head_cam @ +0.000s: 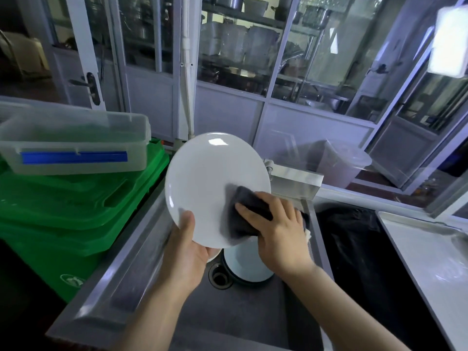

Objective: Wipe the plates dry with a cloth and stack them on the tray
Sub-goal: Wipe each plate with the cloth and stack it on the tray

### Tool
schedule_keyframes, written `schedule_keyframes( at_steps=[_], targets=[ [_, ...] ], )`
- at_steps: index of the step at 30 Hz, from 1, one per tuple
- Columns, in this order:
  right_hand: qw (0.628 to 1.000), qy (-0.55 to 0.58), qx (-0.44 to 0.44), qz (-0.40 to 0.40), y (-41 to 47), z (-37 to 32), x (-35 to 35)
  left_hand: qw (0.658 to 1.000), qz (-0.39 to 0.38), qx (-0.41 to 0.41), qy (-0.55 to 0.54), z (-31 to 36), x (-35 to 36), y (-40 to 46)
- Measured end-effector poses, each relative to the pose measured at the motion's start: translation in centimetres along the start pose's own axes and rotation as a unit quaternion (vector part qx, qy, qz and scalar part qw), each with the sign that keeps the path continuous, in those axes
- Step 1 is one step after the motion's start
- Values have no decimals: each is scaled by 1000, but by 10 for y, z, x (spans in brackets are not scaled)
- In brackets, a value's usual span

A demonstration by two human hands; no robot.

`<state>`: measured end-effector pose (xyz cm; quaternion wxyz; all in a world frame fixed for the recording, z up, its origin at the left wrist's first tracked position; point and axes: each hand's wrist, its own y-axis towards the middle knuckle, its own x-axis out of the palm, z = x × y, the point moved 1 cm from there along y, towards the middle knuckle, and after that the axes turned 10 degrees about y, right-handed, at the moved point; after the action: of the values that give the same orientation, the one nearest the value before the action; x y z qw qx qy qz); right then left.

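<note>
Gripping the lower rim of a white plate [202, 178], the left hand [188, 245] has its thumb curled over the front face and its fingers hidden behind, so the plate stands tilted up over the steel sink [141, 252]. On the plate's lower right, the right hand [277, 231] presses a dark cloth [247, 214] flat against the face with its fingers spread; the cloth's edge is smeared by motion blur, and a pale scrap under the hand is too hidden to name. Below, 1 more plate [249, 263] lies in the sink basin beside the drain [219, 276], partly covered by both hands. Right of the sink sit a black-lined bin [354, 244] and a white tray [430, 269], cut off at the frame edge. Left stands 1 green bin [71, 211] with 1 clear lidded box [73, 143] on top. Behind, glass partitions [253, 59] show metal shelves of pots, dim and hard to make out.
</note>
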<state>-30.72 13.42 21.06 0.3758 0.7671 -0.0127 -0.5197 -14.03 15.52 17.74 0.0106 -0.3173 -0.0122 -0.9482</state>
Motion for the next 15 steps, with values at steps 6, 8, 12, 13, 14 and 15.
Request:
schedule_keyframes(
  at_steps=[6, 8, 12, 13, 14, 15],
  targets=[
    [995, 47, -85, -20, -13, -28, 12, 997, 53, -50, -21, -4, 16, 2],
    [995, 42, -93, -14, -13, -19, 6, 998, 53, -31, -23, -4, 16, 3],
    [1000, -7, -2, 27, -7, 18, -11, 996, 68, 36, 35, 5, 9, 3],
    [998, -21, 38, 41, -2, 24, -15, 996, 63, 45, 54, 5, 7, 2],
    [996, -31, 70, 55, 2, 28, -17, 995, 64, 46, 65, 5, 7, 0],
    [993, -36, 89, 70, 5, 26, -17, 994, 69, 42, 68, 4, 7, -2]
  ],
)
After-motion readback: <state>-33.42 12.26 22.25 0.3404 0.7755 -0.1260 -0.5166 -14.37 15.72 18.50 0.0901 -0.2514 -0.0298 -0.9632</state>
